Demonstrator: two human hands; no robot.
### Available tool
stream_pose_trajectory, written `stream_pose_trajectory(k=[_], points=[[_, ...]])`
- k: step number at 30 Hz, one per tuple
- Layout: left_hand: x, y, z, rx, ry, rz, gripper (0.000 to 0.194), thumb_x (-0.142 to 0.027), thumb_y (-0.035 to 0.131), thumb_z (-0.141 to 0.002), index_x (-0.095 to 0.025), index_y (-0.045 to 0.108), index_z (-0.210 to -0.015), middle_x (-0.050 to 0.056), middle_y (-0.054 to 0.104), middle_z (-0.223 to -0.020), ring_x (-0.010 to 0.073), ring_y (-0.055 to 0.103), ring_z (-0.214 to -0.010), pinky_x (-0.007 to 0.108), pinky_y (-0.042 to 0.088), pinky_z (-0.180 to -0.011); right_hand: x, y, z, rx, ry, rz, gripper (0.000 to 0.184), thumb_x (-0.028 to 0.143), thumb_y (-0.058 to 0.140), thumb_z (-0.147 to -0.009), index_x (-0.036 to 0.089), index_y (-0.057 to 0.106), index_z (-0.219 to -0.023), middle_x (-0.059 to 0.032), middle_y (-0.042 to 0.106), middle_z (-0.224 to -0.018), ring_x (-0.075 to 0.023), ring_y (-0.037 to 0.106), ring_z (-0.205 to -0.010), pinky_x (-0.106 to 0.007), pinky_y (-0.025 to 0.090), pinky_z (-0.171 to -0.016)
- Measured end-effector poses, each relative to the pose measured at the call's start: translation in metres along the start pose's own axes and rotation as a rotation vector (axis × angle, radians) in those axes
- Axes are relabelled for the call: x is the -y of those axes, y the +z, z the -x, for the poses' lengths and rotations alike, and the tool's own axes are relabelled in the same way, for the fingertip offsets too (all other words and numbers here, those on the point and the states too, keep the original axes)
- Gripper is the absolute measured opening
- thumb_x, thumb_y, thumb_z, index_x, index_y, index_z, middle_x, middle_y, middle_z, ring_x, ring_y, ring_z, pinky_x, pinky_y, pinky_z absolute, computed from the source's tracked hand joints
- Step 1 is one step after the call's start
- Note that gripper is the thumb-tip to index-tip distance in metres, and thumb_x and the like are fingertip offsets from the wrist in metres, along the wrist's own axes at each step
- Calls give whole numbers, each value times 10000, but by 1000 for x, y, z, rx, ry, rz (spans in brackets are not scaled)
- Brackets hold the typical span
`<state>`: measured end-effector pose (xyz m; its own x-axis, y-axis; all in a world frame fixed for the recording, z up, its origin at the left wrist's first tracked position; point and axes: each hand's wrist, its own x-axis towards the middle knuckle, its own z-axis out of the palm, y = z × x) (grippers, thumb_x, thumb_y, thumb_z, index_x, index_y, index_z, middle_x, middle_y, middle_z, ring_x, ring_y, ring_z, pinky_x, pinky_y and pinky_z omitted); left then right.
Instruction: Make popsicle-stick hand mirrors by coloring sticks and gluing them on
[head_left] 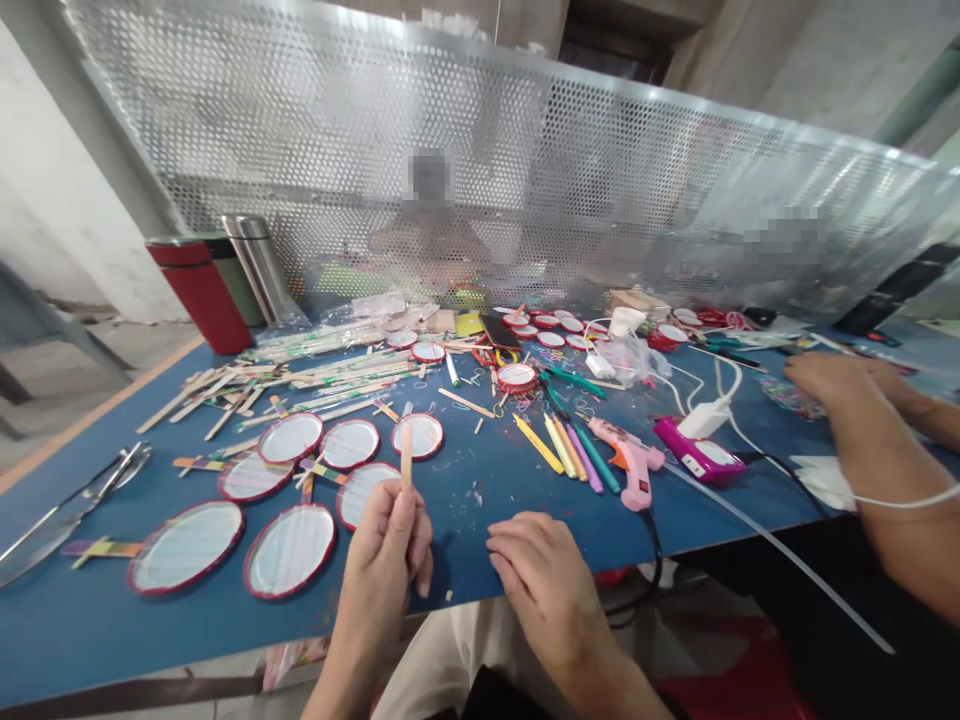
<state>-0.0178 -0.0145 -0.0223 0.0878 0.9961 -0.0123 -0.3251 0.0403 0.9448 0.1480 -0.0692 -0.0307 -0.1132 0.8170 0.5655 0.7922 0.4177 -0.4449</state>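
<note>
My left hand (390,545) is closed round a plain wooden craft stick (406,460), which it holds upright above the near part of the table. My right hand (544,575) rests at the table's front edge with its fingers stretched out and nothing in them. Left of my left hand lie several round white discs with red rims, one of them a large disc (291,550) close by. Some discs have coloured craft-stick handles, such as the handle (105,549) at the far left. Behind the held stick lies another red-rimmed disc (427,437).
Loose sticks (337,370) pile up at the back left, near a red flask (201,295). Markers (540,445), a pink glue gun (636,465) and a purple power strip (697,452) lie on the right. A perforated screen (360,130) stands behind. A co-worker's arm (862,450) reaches in.
</note>
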Motion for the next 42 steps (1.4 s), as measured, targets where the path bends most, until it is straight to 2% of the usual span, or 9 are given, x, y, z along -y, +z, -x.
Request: stream_pose_trajectory(k=[3, 8, 12, 18, 23, 27, 31, 35, 42], points=[[-3, 1, 1, 22, -7, 7, 371, -570, 596, -858, -216, 493, -819, -124, 407, -459, 47, 337, -305, 133, 329, -298, 5, 9, 1, 40, -14, 342, 167, 163, 565, -904, 190, 667, -1033, -90, 696, -1024, -255, 593, -934, -398, 432, -791], [-2, 0, 2, 61, -4, -25, 385, -589, 582, -855, -216, 493, -818, -122, 419, -463, 48, 356, -321, 132, 342, -315, 9, 10, -15, 182, 31, 502, 266, 272, 659, -864, 218, 653, -1125, -103, 654, -1023, -275, 574, -907, -403, 427, -743], [-1, -1, 2, 63, -6, -27, 384, -591, 579, -853, -217, 495, -823, -124, 405, -461, 50, 340, -327, 133, 347, -312, 2, 8, -23, 199, 20, 446, 274, 293, 581, -920, 215, 635, -1178, -104, 633, -996, -260, 569, -868, -388, 448, -716], [-3, 0, 3, 59, -4, -35, 392, -598, 582, -848, -215, 500, -823, -122, 403, -473, 52, 346, -343, 135, 367, -314, -15, 3, -23, 63, 35, 210, 226, 177, 393, -1001, 163, 603, -1082, -84, 632, -951, -202, 595, -886, -323, 498, -776], [-3, -2, 3, 69, 0, -51, 385, -591, 566, -867, -213, 500, -830, -122, 407, -478, 52, 363, -352, 134, 374, -323, -11, -2, -40, 292, -33, 380, 180, 116, 462, -964, 175, 624, -915, -61, 637, -861, -198, 607, -838, -300, 484, -749], [-3, -2, 4, 70, 10, -55, 389, -592, 564, -868, -211, 498, -833, -122, 408, -485, 49, 368, -351, 131, 368, -323, -3, 4, -63, 510, -154, 520, 192, 40, 507, -899, 172, 632, -842, -68, 640, -826, -200, 628, -752, -271, 444, -598], [-3, -1, 5, 67, 20, -61, 380, -587, 543, -882, -212, 495, -842, -125, 398, -487, 49, 357, -351, 134, 373, -329, -10, 11, -79, 481, -107, 554, 250, -14, 445, -891, 151, 616, -815, -84, 632, -812, -168, 594, -599, -266, 382, -496], [-3, -2, 4, 98, 20, -72, 390, -598, 529, -882, -213, 488, -837, -123, 395, -489, 53, 358, -363, 136, 377, -332, -25, 1, -77, 397, -54, 544, 235, 63, 380, -980, 134, 598, -928, -84, 619, -884, -158, 623, -721, -249, 447, -623], [0, -4, 3, 119, 29, -83, 368, -580, 512, -896, -215, 495, -858, -120, 403, -498, 56, 364, -362, 144, 378, -340, -29, -3, -63, 477, -316, 460, 198, 40, 483, -910, 170, 611, -833, -47, 614, -828, -164, 593, -686, -254, 383, -554]])
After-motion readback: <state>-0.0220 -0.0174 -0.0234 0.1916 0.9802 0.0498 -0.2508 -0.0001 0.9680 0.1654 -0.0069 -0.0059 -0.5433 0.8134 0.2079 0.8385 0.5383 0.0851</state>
